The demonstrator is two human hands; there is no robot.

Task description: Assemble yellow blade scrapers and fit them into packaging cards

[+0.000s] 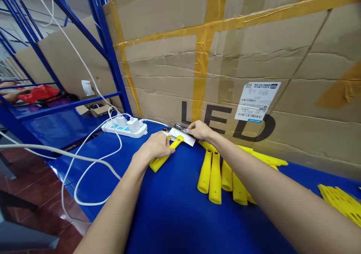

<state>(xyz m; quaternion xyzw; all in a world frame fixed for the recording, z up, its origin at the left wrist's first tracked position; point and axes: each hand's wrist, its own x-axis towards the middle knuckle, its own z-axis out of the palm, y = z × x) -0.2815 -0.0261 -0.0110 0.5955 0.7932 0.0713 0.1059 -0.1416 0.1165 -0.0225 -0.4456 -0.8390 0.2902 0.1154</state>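
At far left, a red item [39,93] lies beyond the blue frame [114,73], with a small open box [97,109] to its right. White cables [84,148] loop over the near edge of the desk [169,216] and lead to the power strip [125,128], which lies near the frame and carries white plugs [133,125]. Just right of the strip, the left hand [155,145] is closed around a yellow handle [162,163], which lies obliquely, its wider end toward the wearer and its narrow end by the card [182,134]. A further yellow part shows partly beneath this hand. The right hand [199,130] pinches the card at its right side; a second card [166,131] lies partly hidden behind it. To the right, loose handles [216,177] lie side by side on the desk, partly covered by the right forearm, their open ends toward the wearer. Behind them stands a large carton [169,69] marked "LED", with amber tape and a white label [257,101]. At far right lies a cluster of perforated yellow pieces [340,203].
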